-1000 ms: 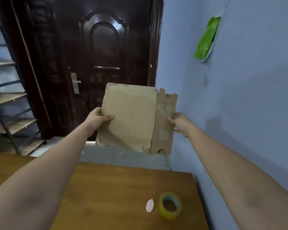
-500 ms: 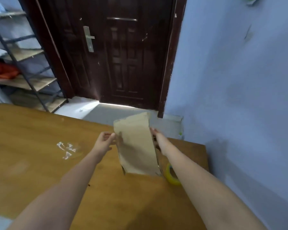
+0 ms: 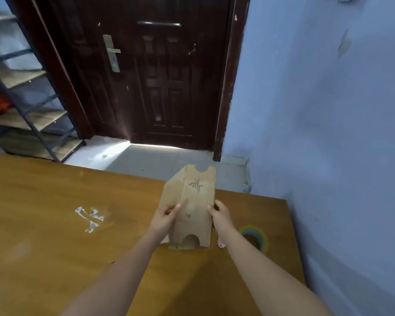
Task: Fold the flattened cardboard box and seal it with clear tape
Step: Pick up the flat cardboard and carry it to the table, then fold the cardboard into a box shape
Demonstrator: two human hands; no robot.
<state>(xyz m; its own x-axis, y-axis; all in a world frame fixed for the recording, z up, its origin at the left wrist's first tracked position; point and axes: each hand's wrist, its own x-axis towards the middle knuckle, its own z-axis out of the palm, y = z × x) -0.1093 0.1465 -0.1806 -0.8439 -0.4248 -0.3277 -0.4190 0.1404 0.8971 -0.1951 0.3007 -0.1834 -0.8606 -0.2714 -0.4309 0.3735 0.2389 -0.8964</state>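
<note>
Cardboard box (image 3: 192,206): flattened, brown, held above the far right part of the desk, its long side running away from the person; a half-round notch shows at the far edge and an arched cut-out at the near edge; dark printed marks on the upper face.
Left hand (image 3: 163,218): grips the box's left edge, thumb on the upper face, fingers curled underneath.
Right hand (image 3: 219,215): grips the box's right edge, thumb on top, the other fingers hidden behind the cardboard.
Tape roll (image 3: 254,238): yellowish clear tape, lying flat on the desk just right of the right forearm, partly covered by it.
Small white object (image 3: 221,244): on the desk between the box and the tape roll, mostly hidden by the forearm; cannot tell what it is.
Desk (image 3: 55,224): brown wood, with whitish scraps (image 3: 90,218) stuck on it left of the hands.
Background: dark door (image 3: 160,76) ahead, metal shelf rack (image 3: 25,94) at left, pale blue wall (image 3: 328,133) at right.
</note>
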